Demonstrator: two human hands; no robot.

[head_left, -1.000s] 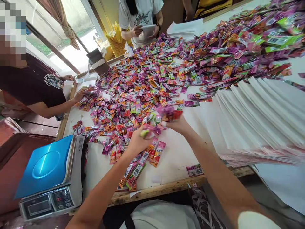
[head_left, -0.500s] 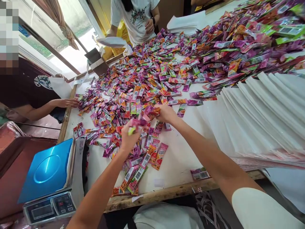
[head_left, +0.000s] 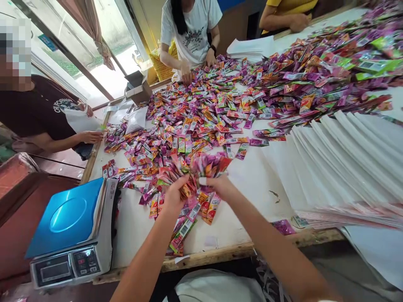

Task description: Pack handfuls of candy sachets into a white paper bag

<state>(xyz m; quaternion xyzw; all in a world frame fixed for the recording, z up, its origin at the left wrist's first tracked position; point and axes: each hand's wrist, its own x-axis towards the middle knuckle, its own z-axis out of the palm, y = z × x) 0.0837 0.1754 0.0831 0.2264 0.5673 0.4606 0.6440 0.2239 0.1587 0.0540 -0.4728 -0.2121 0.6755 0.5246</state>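
Both my hands are raised just over the near edge of a wide heap of sachets (head_left: 201, 119), small stick packets in purple, pink, orange and green. My left hand (head_left: 175, 193) is closed round a fanned bunch of them. Beside it, my right hand (head_left: 220, 186) grips a second bunch (head_left: 210, 165), smeared a little by motion. The two bunches almost meet; whether they touch I cannot tell. Below my hands several loose sachets (head_left: 211, 208) lie on the white tabletop (head_left: 229, 228).
A blue-topped scale (head_left: 67, 214) stands at the left front. White bags (head_left: 333, 167) are stacked at the right, more (head_left: 252, 48) at the back. A small box (head_left: 138, 90) and a filled white bag (head_left: 137, 119) sit far left. Three other people work round the table.
My hands have come nearer to me and now hold fuller, fanned bunches. At the back, a co-worker's hands have gone down to the heap. A filled white bag now lies at the far left.
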